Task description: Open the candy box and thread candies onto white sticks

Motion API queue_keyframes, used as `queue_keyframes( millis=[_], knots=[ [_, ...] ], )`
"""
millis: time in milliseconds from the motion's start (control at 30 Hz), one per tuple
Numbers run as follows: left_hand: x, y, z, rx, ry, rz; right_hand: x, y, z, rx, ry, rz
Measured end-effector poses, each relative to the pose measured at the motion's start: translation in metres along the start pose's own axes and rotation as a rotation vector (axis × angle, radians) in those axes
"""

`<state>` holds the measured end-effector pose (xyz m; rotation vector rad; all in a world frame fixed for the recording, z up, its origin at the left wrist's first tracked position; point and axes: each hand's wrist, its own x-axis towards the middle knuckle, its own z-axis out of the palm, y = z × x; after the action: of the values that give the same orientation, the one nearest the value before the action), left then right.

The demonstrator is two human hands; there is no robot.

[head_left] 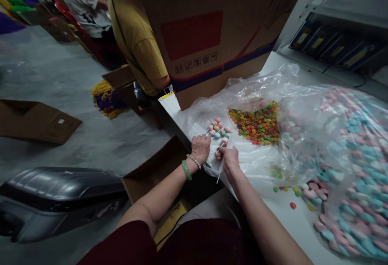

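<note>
Near the table's front edge, my left hand (200, 148) is closed, its fingers curled at the lower ends of the thin sticks under a small bunch of pink, green and blue candy skewers (216, 127). What exactly it grips is hidden. Just to the right, my right hand (228, 158) is closed on a white stick (218, 173) that points down past the table edge. A pink and blue piece (224, 139) shows just above its fingers. Both hands are close together but apart. Colourful ring-shaped candies (257, 123) lie on clear plastic behind them.
A large bag of pink and blue candies (360, 192) covers the table's right side. Loose candies (292, 205) lie in front of it. Behind stands a big cardboard box (197, 34). An open carton (151, 172) is below left. A person in yellow (136, 38) sits beyond the table.
</note>
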<state>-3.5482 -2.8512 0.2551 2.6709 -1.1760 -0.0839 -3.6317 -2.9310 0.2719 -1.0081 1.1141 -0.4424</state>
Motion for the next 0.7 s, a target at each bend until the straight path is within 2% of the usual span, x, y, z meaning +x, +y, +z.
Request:
queue_keyframes(
  millis=[100,167,333,433,533,600,700],
  knots=[
    [0.004,-0.009,-0.003,-0.01,-0.032,-0.017,0.007,0.009,0.021,-0.06,-0.03,0.075],
    [0.005,-0.017,-0.004,-0.01,-0.056,-0.002,0.006,0.013,0.027,-0.04,-0.071,0.103],
    [0.0,-0.027,-0.01,-0.014,-0.087,0.057,0.0,0.011,0.018,0.031,-0.101,0.147],
    [-0.002,-0.019,-0.015,-0.037,-0.016,0.019,-0.001,0.008,0.008,0.047,-0.073,0.156],
    [0.002,-0.004,-0.017,-0.03,0.07,0.041,-0.003,0.007,0.0,0.037,-0.042,0.136],
    [0.008,0.006,-0.015,-0.01,0.086,0.025,-0.007,0.008,-0.005,0.054,-0.023,0.111],
    [0.014,0.011,-0.008,-0.03,0.062,-0.072,-0.015,0.005,-0.012,0.088,-0.039,0.094]
  ],
)
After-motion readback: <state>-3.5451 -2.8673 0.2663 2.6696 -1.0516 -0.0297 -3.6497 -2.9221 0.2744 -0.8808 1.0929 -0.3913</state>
